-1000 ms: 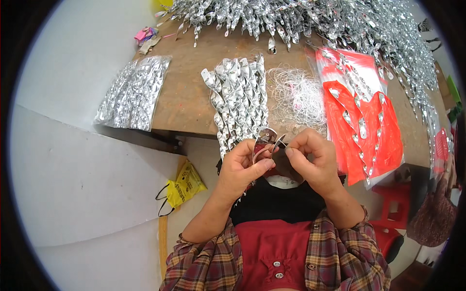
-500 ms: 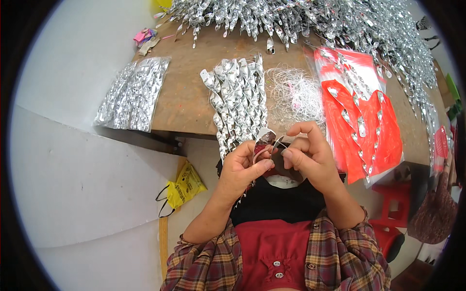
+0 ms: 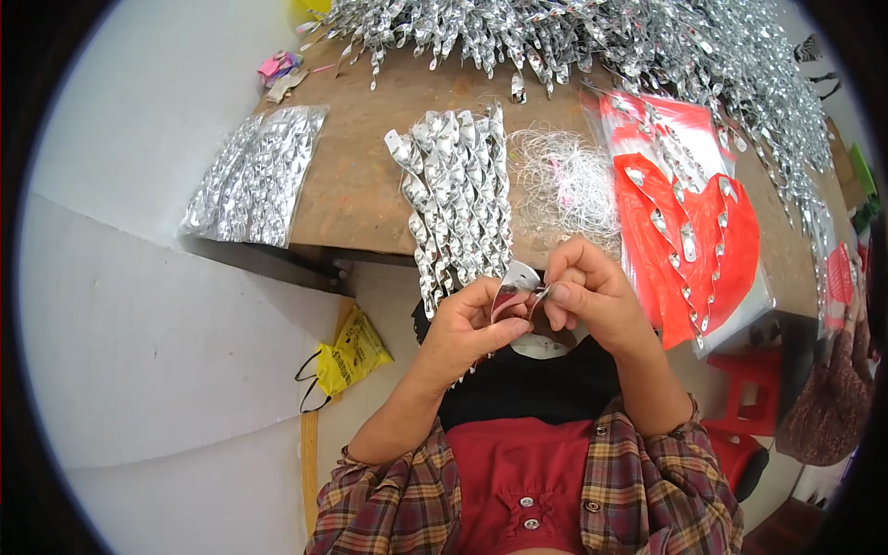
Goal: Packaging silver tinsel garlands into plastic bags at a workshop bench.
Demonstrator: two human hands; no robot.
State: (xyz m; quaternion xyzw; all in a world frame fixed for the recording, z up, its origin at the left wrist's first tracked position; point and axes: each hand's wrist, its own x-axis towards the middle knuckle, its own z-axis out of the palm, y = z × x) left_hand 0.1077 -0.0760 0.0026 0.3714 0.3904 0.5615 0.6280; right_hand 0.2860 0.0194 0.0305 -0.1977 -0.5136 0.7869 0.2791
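Note:
In front of my chest, my left hand (image 3: 474, 326) grips a shiny silver strip (image 3: 518, 277) near its rounded, holed end, thumb below and fingers behind. My right hand (image 3: 592, 294) is closed in a pinch right beside that end, thumb against forefinger, on what looks like a thin pale strand; the fingers mostly hide it. Just beyond my hands, a bunch of twisted silver strips (image 3: 458, 194) lies over the table's near edge. To its right sits a tangled heap of white string (image 3: 575, 190).
The brown table (image 3: 356, 166) bears a clear bag of twisted strips (image 3: 259, 176) at left and red plastic bags (image 3: 684, 250) with loose strips at right. A large silver heap (image 3: 592, 37) fills the back. A yellow bag (image 3: 351, 351) and red stool (image 3: 745, 393) stand below.
The strip's end has tilted up and to the right, nearer my right hand. My right fingers have closed in from a looser pinch, and a pale loop there shows less now.

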